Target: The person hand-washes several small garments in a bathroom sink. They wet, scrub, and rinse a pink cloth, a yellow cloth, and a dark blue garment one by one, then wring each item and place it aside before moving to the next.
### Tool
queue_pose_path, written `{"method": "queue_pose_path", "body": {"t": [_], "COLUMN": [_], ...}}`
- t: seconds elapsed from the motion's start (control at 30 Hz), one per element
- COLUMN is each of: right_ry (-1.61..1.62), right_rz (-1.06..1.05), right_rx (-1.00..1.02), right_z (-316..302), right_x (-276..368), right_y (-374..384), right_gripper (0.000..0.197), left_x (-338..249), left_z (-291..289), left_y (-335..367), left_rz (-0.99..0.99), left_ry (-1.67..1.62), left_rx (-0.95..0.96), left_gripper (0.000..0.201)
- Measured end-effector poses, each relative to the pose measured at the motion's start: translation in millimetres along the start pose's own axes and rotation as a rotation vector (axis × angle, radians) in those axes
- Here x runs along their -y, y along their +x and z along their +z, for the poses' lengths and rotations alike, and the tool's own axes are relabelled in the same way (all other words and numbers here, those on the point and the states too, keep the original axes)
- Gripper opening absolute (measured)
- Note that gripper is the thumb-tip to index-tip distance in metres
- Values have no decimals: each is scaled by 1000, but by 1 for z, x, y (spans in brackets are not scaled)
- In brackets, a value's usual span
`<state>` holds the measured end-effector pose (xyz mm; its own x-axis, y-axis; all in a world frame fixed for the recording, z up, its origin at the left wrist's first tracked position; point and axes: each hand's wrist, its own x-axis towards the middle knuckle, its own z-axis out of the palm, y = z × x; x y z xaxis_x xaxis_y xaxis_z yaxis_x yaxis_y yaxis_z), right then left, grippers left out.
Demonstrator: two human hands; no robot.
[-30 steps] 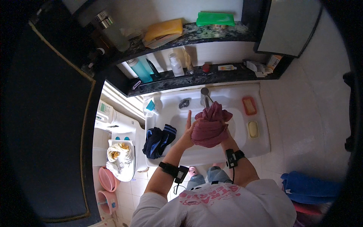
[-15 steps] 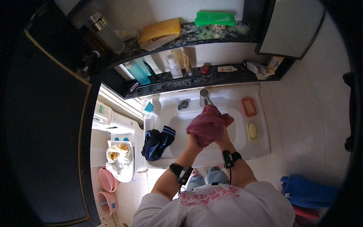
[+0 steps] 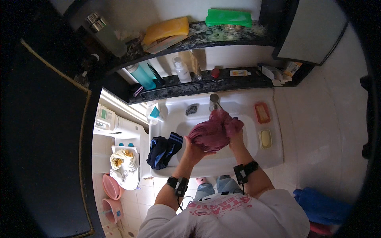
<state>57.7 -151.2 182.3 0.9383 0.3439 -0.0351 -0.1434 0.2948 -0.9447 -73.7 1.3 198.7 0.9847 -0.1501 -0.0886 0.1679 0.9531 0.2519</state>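
White tiled walls and a white washbasin [image 3: 274,119] fill the head view, with two dark stone shelves [image 3: 198,85] stepping up behind it. On the lower shelf stand a teal bottle [image 3: 141,76], a small white bottle [image 3: 182,70] and a little red pot [image 3: 215,72]; the upper shelf carries a yellow pack [image 3: 166,28] and a green one [image 3: 228,17].

Over the bowl, just below the tap [image 3: 214,101], both hands grip a maroon cloth [image 3: 212,133]. The left hand [image 3: 191,150] is closed on its lower left side, palm up under the bundle; the right hand [image 3: 234,135] is clamped on the right end, fingers wrapped round a twisted knot of fabric.

Compared with a second ago, the cloth has changed shape: then it stood taller and looser, bunched up toward the tap, and now it lies lower and drawn out sideways between the two hands, tighter and more rope-like. Both wrists have turned against each other. I judge this to be wringing, with the wash of this piece near its end.

A dark blue garment [image 3: 162,148] with pale stripes lies heaped on the left rim of the basin, untouched. Two soap dishes, orange [image 3: 262,112] and yellow [image 3: 265,138], sit on the right rim, unmoved.
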Motion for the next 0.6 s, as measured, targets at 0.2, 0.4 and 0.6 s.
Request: {"method": "queue_pose_path", "body": {"t": [0.2,0.4,0.6], "right_ry": [57,-745,-898], "right_rz": [-112,-913,-1100], "right_rx": [253,686,922], "right_z": [28,35,35], "right_x": [33,59,51], "right_y": [-23,-22,-15], "right_gripper": [41,39,29], "left_x": [-39,-79,-92], "left_z": [11,36,47], "left_y": [41,70,102], "left_rz": [-202,-611,-876], "left_ry": [28,251,536], "left_rx": [-277,-245,-122], "left_gripper": [87,77,67]}}
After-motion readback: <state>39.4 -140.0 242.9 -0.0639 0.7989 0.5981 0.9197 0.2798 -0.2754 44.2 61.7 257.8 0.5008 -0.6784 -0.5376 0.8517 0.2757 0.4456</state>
